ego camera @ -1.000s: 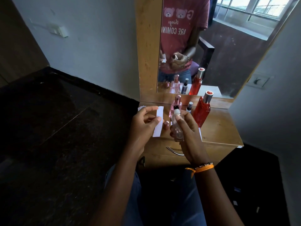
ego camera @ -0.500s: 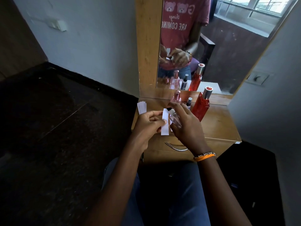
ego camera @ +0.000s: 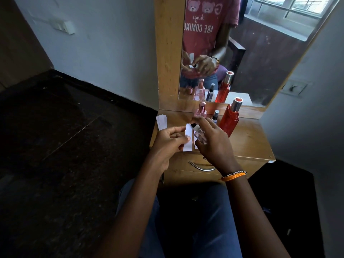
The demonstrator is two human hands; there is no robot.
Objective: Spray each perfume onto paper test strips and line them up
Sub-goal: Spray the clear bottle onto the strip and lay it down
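My left hand [ego camera: 168, 141] pinches a white paper test strip [ego camera: 188, 138] upright above the front of the wooden dresser top [ego camera: 249, 142]. My right hand [ego camera: 214, 140] grips a small clear perfume bottle [ego camera: 199, 134], tilted so its dark nozzle points at the strip from close by, with a finger over the top. A stack of spare white strips [ego camera: 161, 121] lies at the dresser's left edge. Behind my hands stand a pink bottle [ego camera: 201, 110], a small dark-capped bottle [ego camera: 216, 116] and a tall red bottle [ego camera: 230, 118].
A mirror [ego camera: 242, 43] in a wooden frame rises at the back of the dresser and reflects the bottles and my hands. A drawer with a curved metal handle [ego camera: 202, 167] faces my knees. Dark floor spreads to the left; a grey wall stands to the right.
The bottle has tipped from upright toward the strip, and both hands have drawn close together. The view has shifted slightly, bringing the spare strips into sight on the left.
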